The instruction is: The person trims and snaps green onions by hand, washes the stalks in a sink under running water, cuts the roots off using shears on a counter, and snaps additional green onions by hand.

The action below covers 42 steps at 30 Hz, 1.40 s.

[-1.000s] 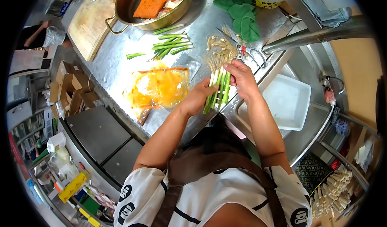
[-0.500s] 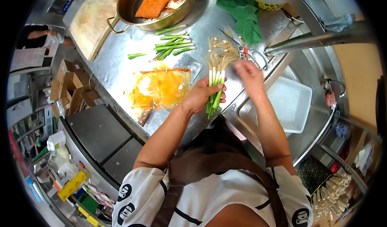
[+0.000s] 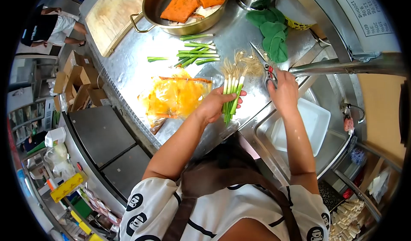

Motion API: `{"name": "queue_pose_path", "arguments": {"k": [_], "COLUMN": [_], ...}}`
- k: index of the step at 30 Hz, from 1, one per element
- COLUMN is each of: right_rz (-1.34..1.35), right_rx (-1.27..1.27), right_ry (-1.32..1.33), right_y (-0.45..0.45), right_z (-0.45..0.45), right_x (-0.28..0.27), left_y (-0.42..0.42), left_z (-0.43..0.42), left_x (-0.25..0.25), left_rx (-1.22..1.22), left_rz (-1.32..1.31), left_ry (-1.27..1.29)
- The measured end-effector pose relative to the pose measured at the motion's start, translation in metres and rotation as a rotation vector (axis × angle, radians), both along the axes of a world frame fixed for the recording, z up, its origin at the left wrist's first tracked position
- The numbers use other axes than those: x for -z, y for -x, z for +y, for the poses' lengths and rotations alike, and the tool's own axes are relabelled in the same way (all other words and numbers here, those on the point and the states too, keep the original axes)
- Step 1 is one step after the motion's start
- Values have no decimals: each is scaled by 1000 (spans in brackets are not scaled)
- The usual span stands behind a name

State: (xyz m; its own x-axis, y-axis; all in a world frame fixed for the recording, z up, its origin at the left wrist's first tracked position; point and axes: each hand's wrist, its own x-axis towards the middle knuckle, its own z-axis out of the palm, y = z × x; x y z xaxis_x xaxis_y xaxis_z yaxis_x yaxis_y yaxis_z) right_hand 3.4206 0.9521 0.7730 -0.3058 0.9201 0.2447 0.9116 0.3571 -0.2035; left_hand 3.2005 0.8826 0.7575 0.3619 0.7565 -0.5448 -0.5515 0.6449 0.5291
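Observation:
My left hand (image 3: 217, 104) is closed around a bunch of spring onions (image 3: 230, 96), with the white ends and stringy roots pointing away from me and the green parts toward my body. At the right, my right hand (image 3: 284, 91) has its fingers on the handles of a pair of scissors (image 3: 269, 70) lying on the steel counter. The blades point away from me. Between the bunch and the scissors lies a heap of cut-off roots (image 3: 248, 62). Several trimmed spring onions (image 3: 198, 54) rest beyond my left hand.
A clear bag of yellow-orange food (image 3: 177, 97) lies left of my left hand. Farther back are a brass pan (image 3: 147, 5) with orange pieces, a wooden board (image 3: 112, 16) and a green cloth (image 3: 274, 35). The sink at right holds a white tub (image 3: 314, 121). Another person (image 3: 49, 29) stands far left.
My right hand has moved right and come down onto the scissors' handles. My left hand keeps hold of the spring onions, their roots now more spread. The camera view has shifted slightly.

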Motion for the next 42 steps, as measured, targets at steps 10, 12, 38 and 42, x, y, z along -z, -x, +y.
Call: {"name": "queue_pose_path", "arguments": {"k": [10,12,38,42], "right_rz": [1261,1335,985,110], "right_rx": [175,235,134,6], "right_ry": [1209,1111,745,109], "right_y": [60,61,22,-19], "right_z": [-8,-8,-3,-3], "right_x": [-1,3,7,41], "left_y": [2,4,9,14], "left_z": [3,5,10,12], "left_x": [-10,-12,8,7], "left_rx": [45,75,191,177], "left_rz": [-120,-152,-209,-152], "left_ry": [22,27,5,33]}}
